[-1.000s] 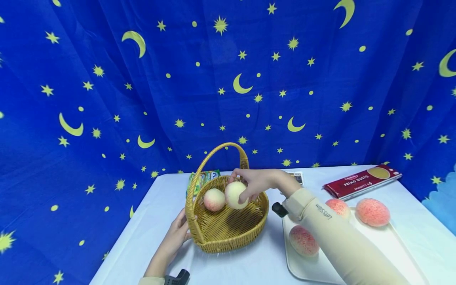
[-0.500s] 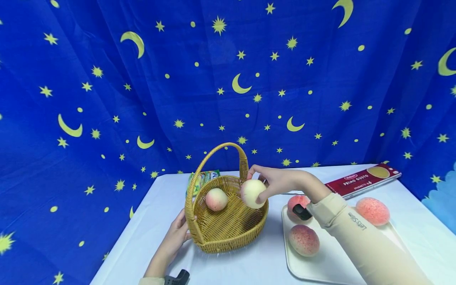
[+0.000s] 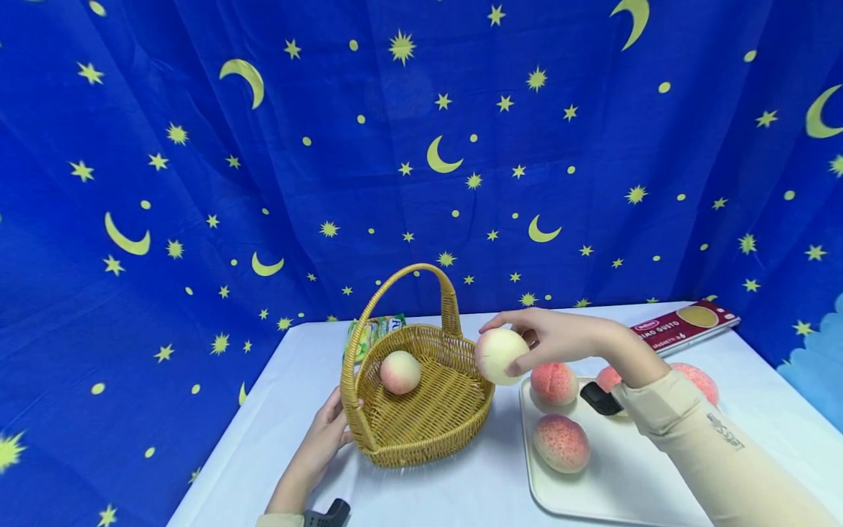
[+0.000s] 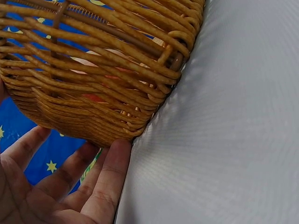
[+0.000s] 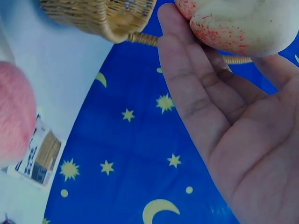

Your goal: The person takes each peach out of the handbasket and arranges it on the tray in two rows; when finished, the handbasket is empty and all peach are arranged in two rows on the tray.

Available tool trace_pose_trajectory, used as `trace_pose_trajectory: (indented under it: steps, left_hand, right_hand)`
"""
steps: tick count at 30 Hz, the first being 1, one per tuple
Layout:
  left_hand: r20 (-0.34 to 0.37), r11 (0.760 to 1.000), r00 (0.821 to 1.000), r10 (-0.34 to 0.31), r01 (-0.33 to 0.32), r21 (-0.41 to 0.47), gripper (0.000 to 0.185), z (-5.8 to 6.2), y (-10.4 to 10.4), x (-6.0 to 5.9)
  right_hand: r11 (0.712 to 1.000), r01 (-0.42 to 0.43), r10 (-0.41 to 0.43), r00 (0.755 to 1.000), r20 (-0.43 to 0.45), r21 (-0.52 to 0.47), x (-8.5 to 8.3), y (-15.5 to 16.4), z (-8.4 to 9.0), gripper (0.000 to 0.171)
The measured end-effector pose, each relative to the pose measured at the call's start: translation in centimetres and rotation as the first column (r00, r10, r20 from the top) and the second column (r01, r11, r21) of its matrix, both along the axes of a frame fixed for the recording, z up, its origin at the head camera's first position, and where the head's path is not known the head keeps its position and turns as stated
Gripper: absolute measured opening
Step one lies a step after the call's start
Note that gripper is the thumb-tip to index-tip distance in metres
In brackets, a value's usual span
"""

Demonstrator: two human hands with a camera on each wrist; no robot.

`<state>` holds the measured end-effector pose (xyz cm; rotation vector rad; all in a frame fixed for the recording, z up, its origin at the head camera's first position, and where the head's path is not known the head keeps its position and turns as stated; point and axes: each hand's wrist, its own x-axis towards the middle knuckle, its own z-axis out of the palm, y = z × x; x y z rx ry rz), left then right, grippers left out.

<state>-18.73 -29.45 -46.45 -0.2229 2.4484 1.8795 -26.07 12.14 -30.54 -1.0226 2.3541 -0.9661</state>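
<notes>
Nearby, 3 peaches (image 3: 560, 442) (tray (image 3: 612, 487))

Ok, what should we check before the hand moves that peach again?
1. Right hand grips the pale peach with its fingertips: ok.
2. Peach has passed the basket rim, hanging beside it: ok.
3. Left hand touches the basket's side: ok.
4. Tray has bare space near its front: ok.
5. One peach lies inside the basket: ok.
6. How tight the grip is: cannot tell.

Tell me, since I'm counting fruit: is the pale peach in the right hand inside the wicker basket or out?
Out: the pale peach hangs beyond the woven wicker basket's rim.
</notes>
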Motion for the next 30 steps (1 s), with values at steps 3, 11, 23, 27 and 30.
trace_pose_trajectory:
  steps: [3,11,23,27,30]
  left_hand:
    - [-0.007,1.000,1.000,-0.005,0.005,0.005,0.069,0.0,0.0,0.0]
    - [-0.016,1.000,1.000,-0.009,0.009,0.016,0.068,0.0,-0.1,0.0]
    - [-0.007,1.000,1.000,-0.001,0.001,0.016,0.070,-0.2,-0.1,0.0]
    - [-0.002,1.000,1.000,0.005,-0.005,0.012,0.070,-0.2,0.0,-0.1]
    - [-0.008,1.000,1.000,-0.001,0.001,0.008,0.071,-0.2,0.0,0.0]
  right_hand:
    - [1.000,0.006,-0.006,1.000,-0.018,-0.023,0.2,0.9,-0.3,0.065]
    - [0.994,0.058,-0.061,0.998,-0.024,-0.090,1.2,3.8,-1.3,0.063]
    - [0.980,0.140,-0.155,0.983,-0.101,-0.143,3.4,8.0,-3.1,0.069]
    - [0.965,0.218,-0.220,0.975,-0.002,-0.146,4.2,9.0,-3.9,0.075]
    - [0.953,0.259,-0.252,0.966,0.061,-0.158,4.7,9.9,-4.6,0.079]
